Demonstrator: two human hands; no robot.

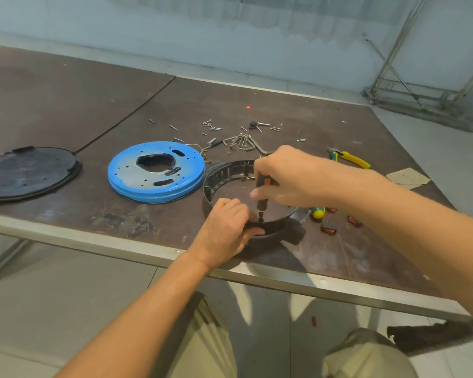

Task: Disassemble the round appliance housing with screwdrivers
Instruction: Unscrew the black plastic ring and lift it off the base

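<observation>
A black ring-shaped housing (216, 175) lies near the table's front edge. My left hand (225, 230) grips its near rim, fingers curled over the edge. My right hand (287, 178) holds a black and orange screwdriver (261, 199) upright, its tip down at the rim right beside my left fingers. The far right part of the ring is hidden behind my right hand. A blue round metal plate (156, 171) lies left of the ring, and a black round cover (28, 173) lies at the far left.
Loose screws (213, 128) and a bunch of hex keys (242, 143) are scattered behind the ring. Yellow-handled pliers (351, 158) lie at the right, a green-yellow screwdriver handle (317, 211) and small red parts (328, 230) under my right forearm. The table edge (120, 245) runs close in front.
</observation>
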